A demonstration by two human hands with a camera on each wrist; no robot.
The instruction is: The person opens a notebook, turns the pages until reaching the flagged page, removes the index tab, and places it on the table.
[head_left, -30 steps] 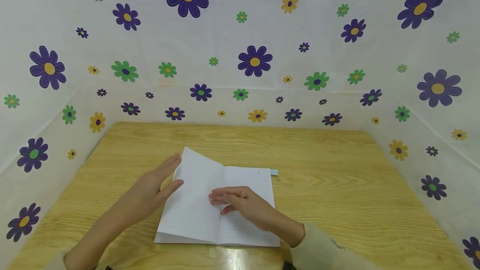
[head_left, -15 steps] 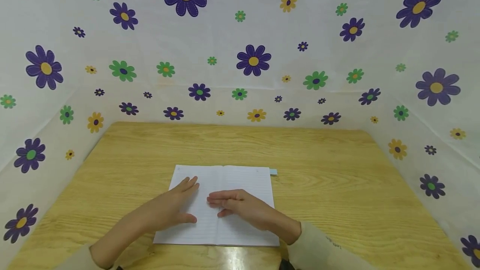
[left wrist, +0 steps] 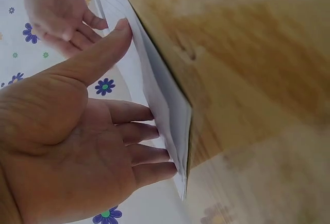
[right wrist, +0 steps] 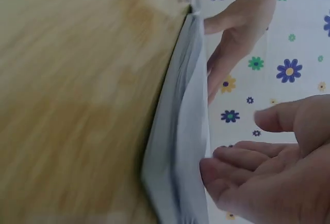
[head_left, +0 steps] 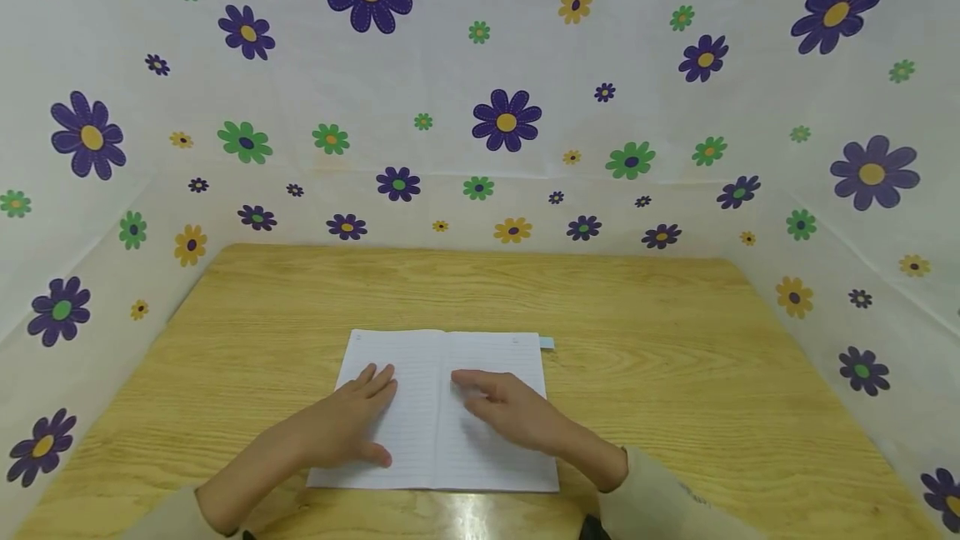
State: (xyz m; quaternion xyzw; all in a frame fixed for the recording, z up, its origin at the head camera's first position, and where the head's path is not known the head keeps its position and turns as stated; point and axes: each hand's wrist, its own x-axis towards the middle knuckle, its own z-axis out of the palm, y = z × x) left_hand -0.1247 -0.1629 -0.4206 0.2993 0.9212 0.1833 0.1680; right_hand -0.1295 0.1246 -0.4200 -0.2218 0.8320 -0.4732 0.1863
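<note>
An open notebook (head_left: 416, 440) with lined white pages lies flat near the table's front edge, a pale blue tab (head_left: 547, 343) jutting from its upper right side. My left hand (head_left: 348, 419) rests on the left page, fingers spread; in the left wrist view its fingertips (left wrist: 167, 170) touch the paper. Over the right page, just right of the centre fold, is my right hand (head_left: 517, 411), its fingers extended and pointing left. The right wrist view shows its fingers (right wrist: 240, 157) loosely bent close to the page, with nothing in them.
The notebook lies on a wooden table (head_left: 637, 340). White cloth walls (head_left: 435, 65) printed with purple, green and yellow flowers enclose the table at the back and both sides.
The left page, raised under my left hand a second ago, now lies flat. My left hand came down and right onto it; my right hand shifted right, off the fold.
</note>
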